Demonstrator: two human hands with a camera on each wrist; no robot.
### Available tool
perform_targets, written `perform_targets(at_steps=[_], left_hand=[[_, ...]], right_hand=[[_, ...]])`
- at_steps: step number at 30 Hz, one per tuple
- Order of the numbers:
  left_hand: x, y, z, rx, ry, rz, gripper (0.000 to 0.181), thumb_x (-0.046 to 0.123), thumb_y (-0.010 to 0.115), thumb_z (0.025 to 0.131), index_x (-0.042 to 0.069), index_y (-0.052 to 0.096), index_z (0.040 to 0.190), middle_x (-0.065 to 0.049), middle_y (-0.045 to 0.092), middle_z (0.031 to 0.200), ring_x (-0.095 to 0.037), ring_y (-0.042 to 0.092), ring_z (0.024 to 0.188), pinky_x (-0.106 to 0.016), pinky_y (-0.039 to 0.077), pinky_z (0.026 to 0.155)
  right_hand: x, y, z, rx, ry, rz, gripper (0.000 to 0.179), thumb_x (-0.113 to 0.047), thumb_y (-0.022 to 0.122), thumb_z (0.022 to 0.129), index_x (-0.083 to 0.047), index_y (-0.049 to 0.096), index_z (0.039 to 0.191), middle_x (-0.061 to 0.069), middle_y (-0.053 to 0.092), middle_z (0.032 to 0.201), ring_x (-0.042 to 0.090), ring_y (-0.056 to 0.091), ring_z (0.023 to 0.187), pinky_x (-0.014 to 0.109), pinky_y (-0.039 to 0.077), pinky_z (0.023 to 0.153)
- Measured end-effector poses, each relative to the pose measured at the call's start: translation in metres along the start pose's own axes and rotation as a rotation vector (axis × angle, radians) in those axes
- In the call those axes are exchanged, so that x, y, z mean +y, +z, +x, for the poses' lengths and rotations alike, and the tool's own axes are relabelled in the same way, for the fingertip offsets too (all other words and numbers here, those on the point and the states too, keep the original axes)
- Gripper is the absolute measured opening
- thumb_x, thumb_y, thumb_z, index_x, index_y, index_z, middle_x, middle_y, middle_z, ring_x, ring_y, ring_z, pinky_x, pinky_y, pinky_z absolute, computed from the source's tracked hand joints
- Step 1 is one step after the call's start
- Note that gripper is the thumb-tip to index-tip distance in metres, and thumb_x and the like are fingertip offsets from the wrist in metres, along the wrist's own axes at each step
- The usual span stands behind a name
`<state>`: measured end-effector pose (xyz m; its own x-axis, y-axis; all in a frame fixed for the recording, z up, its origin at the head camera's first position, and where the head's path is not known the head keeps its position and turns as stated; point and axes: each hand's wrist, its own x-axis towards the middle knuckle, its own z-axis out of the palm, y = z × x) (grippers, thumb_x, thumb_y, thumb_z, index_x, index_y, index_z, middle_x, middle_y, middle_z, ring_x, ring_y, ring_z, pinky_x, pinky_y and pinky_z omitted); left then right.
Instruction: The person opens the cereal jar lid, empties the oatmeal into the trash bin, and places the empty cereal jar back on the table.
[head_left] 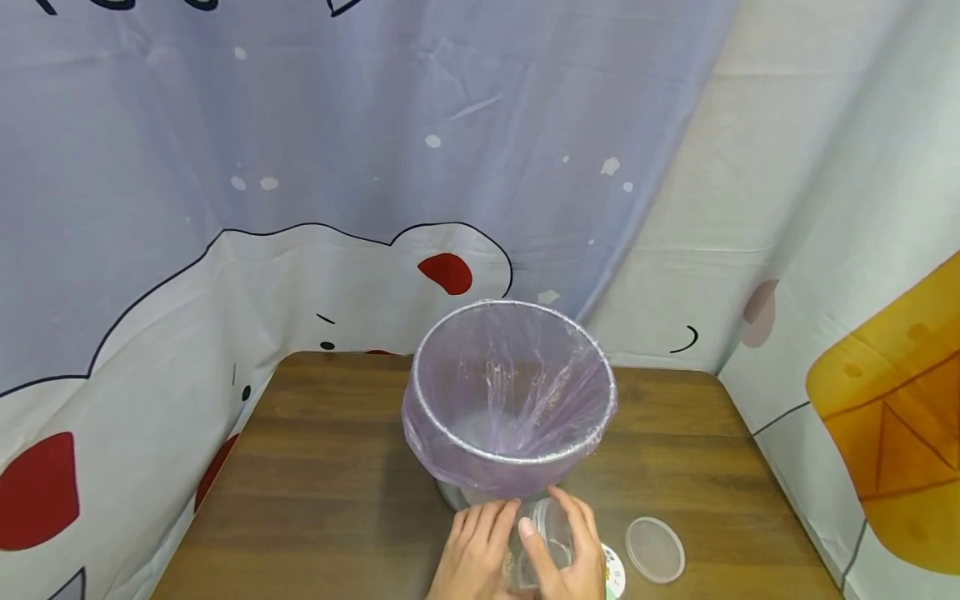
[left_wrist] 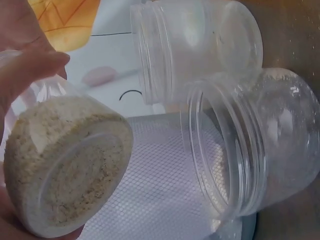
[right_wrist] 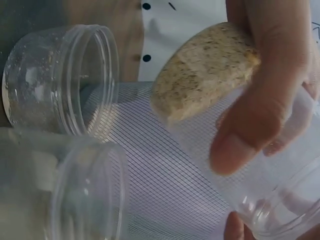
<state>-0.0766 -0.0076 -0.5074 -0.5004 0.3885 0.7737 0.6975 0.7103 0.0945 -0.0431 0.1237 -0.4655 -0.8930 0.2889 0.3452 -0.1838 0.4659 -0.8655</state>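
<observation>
Both hands hold one clear plastic jar, tilted, with beige flaky, crumb-like material (left_wrist: 70,170) gathered in its bottom part. My left hand (head_left: 476,546) grips the jar from one side, its thumb pressed to the wall in the left wrist view. My right hand (head_left: 566,554) grips the other side; in the right wrist view its thumb lies across the jar's clear upper wall (right_wrist: 200,145). Beside them are two more clear jars without lids, one with specks (left_wrist: 290,135) on its wall and one hazier (left_wrist: 195,50). The jars partly hide behind the fingers in the head view.
A mesh waste bin (right_wrist: 160,165) lined with a thin purple bag (head_left: 517,479) stands just beyond the hands on the wooden table (head_left: 322,467). A translucent round lid (head_left: 655,550) and a white printed disc (head_left: 615,573) lie to the right. Printed curtains (head_left: 360,125) surround the table.
</observation>
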Motion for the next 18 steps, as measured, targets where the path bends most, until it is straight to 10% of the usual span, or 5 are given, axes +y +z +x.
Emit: perform_targets(at_steps=[8, 18], left_hand=[[-0.0042, 0.0016, 0.0033, 0.02, -0.018, -0.09, 0.102, 0.073, 0.071, 0.045, 0.001, 0.054, 0.116, -0.003, 0.058, 0.102, -0.016, 0.058, 0.082, -0.026, 0.05, 0.071], [-0.0035, 0.0022, 0.0012, -0.056, -0.135, -0.239, 0.095, 0.057, 0.082, 0.041, 0.005, 0.054, 0.117, -0.001, 0.061, 0.102, -0.014, 0.06, 0.085, -0.029, 0.051, 0.073]], right_hand=[[0.0017, 0.0069, 0.0031, 0.067, -0.078, 0.131, 0.046, -0.004, 0.072, 0.073, -0.013, 0.061, 0.116, -0.001, 0.057, 0.112, 0.013, 0.052, 0.106, 0.018, 0.038, 0.092], [0.0015, 0.0083, 0.006, 0.062, -0.075, 0.229, 0.047, 0.003, 0.072, 0.069, -0.005, 0.063, 0.114, 0.007, 0.059, 0.11, 0.015, 0.054, 0.105, 0.017, 0.039, 0.092]])
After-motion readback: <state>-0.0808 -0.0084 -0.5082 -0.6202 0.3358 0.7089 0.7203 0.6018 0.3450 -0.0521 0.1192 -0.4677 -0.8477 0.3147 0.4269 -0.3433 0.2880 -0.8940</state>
